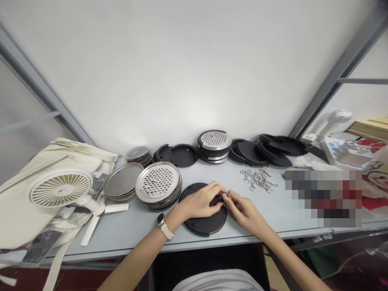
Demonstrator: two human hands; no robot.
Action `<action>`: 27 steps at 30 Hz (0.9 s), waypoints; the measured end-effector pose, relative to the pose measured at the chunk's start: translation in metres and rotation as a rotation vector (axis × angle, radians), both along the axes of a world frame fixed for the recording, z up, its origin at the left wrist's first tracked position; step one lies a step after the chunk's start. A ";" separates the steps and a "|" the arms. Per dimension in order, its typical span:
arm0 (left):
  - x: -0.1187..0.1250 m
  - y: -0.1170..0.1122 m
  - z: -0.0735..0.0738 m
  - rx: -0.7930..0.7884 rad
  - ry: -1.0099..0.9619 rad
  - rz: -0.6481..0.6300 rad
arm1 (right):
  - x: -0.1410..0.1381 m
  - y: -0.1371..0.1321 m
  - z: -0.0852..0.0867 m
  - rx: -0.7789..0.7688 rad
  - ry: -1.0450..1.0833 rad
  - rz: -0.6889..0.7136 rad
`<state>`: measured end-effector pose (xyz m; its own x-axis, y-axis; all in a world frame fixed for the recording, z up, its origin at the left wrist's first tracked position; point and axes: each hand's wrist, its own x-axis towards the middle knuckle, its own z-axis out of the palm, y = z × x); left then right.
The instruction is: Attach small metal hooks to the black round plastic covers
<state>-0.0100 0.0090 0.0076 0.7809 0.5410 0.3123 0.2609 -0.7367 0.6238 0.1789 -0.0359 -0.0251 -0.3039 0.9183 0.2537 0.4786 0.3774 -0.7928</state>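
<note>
A black round plate (pixel 203 225) with a raised rim and small tabs lies on the grey table in front of me. My left hand (pixel 203 201), with a watch (pixel 163 223) on its wrist, reaches over the plate, its fingers and thumb closed on the plate's right edge. My right hand (pixel 242 208) pinches a small wire ring clip (pixel 225 204) at that same edge; the fingers hide part of it. Several similar metal clips (pixel 259 179) lie in a loose pile beyond my right hand. Left of the plate is a stack of perforated steel grater discs (pixel 158 182).
Plain steel discs (pixel 123 180) are stacked farther left, near a white fan (pixel 62 189) and a cream bag (pixel 18 210). Along the wall stand black plates (pixel 184 155), a grater disc stack (pixel 216 140) and more black plates (pixel 253 152). A blurred patch (pixel 324 198) covers the right side.
</note>
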 end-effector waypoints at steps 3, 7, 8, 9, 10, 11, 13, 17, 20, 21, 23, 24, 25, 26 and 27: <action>0.000 0.000 0.000 0.014 0.009 0.015 | 0.000 0.000 -0.001 -0.014 -0.011 0.013; 0.001 -0.001 0.000 0.040 0.022 0.034 | 0.000 0.002 -0.004 -0.036 -0.037 0.044; 0.001 -0.001 0.000 0.044 0.025 0.035 | 0.000 0.002 -0.004 -0.038 -0.036 0.047; 0.001 -0.001 0.000 0.046 0.028 0.036 | 0.000 0.002 -0.004 -0.039 -0.034 0.048; 0.001 -0.001 0.001 0.046 0.031 0.037 | 0.000 0.002 -0.004 -0.041 -0.033 0.050; 0.001 -0.001 0.001 0.046 0.033 0.040 | 0.000 0.003 -0.004 -0.042 -0.035 0.051; 0.000 -0.001 0.002 0.046 0.038 0.045 | -0.001 0.002 -0.004 -0.046 -0.045 0.054; 0.000 -0.001 0.002 0.043 0.039 0.040 | -0.001 0.001 -0.004 -0.051 -0.062 0.058; 0.000 -0.001 0.000 0.039 0.034 0.042 | -0.001 0.000 -0.002 -0.033 -0.041 0.050; 0.001 -0.001 0.000 0.036 0.030 0.044 | -0.001 -0.001 -0.001 -0.024 -0.029 0.044; 0.001 0.000 0.000 0.027 0.024 0.043 | -0.001 -0.002 0.001 -0.010 -0.003 0.026; 0.001 0.000 0.000 0.022 0.024 0.038 | -0.001 -0.002 0.001 -0.005 0.009 0.016; 0.001 -0.001 0.000 0.019 0.025 0.032 | -0.001 -0.002 0.002 -0.002 0.016 0.005; 0.001 -0.001 0.001 0.020 0.028 0.027 | 0.000 -0.002 0.002 -0.001 0.017 0.000; 0.001 -0.001 0.001 0.023 0.031 0.023 | 0.000 -0.001 0.001 -0.003 0.010 0.002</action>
